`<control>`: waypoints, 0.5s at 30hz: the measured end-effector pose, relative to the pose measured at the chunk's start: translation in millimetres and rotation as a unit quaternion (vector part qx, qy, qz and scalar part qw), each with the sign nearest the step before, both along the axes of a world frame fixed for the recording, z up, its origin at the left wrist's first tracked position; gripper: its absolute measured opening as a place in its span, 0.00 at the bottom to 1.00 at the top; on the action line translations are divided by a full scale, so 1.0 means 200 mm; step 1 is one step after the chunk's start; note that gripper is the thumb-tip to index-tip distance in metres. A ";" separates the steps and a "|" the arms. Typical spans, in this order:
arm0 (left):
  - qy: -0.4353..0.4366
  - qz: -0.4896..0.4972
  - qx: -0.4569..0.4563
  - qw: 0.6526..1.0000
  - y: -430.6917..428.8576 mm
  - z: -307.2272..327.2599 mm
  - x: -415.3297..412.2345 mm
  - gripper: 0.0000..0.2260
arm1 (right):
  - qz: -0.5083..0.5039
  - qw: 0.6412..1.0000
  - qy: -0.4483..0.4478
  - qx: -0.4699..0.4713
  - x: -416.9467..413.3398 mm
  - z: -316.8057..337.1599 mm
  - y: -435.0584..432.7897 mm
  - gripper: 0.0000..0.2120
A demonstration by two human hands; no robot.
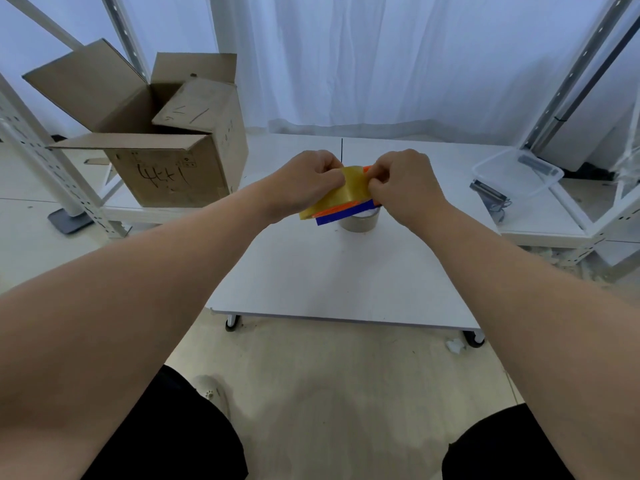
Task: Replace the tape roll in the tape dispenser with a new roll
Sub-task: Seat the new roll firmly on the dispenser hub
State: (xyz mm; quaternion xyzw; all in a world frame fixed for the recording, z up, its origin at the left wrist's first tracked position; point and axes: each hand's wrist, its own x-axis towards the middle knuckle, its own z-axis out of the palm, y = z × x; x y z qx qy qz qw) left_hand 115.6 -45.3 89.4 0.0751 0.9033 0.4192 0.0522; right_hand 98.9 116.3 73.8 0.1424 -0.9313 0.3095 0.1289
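Above the white table (339, 271) both hands hold a tape dispenser (346, 212) with orange and blue parts. A yellowish roll of tape (346, 192) sits in it. My left hand (304, 183) grips the roll and dispenser from the left. My right hand (403, 181) pinches the tape's upper right edge with fingertips. Just below the dispenser a second, brownish tape roll (360, 224) stands on the table, partly hidden by the dispenser and my right hand.
An open cardboard box (166, 157) stands at the left on a low shelf. A clear plastic container (519, 171) and a dark small device (490, 194) lie at the right. White metal racks flank both sides. My knees show at the bottom.
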 end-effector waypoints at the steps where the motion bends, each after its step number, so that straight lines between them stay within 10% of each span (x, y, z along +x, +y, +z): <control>1: -0.001 -0.004 -0.002 1.000 0.00 -0.01 0.00 0.10 | -0.010 1.000 -0.002 -0.005 0.00 -0.01 0.01 0.11; 15: 0.077 -0.026 -0.016 0.997 0.00 -0.01 0.01 0.09 | 0.020 0.973 -0.153 -0.170 -0.02 0.03 0.04 0.12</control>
